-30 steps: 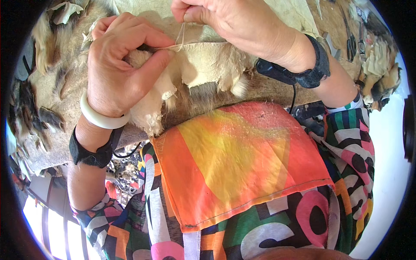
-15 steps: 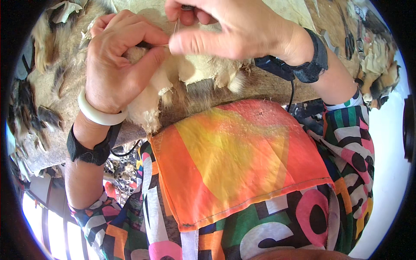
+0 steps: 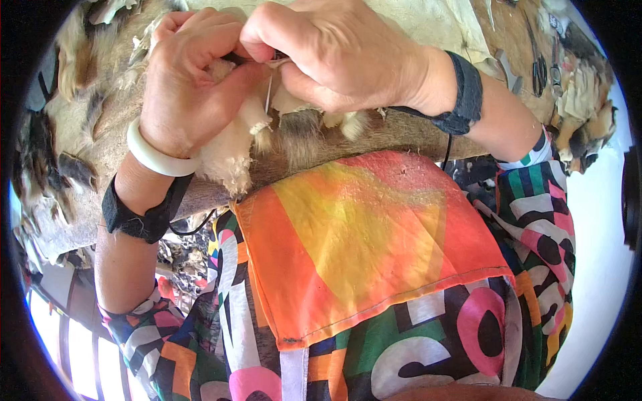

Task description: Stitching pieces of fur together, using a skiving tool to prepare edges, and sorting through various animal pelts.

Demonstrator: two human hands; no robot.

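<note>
A pale, ragged piece of hide with fur tufts hangs under my hands near the top middle. My left hand, with a white bangle on the wrist, is closed and pinches the upper edge of that hide. My right hand is curled right beside it, fingertips pressed at the same edge, covering whatever they grip. A thin white strand hangs between the two hands. An orange and yellow cloth panel lies across my front, below the work.
The worn work surface carries dark and tan fur scraps at the left and pale scraps at the right. Black scissors and a thin tool lie at the upper right. A large pale sheet is behind my hands.
My right hand was raised, drawing thread upward; it has come down and left, closing against my left hand at the hide's edge. My left hand has shifted only slightly.
</note>
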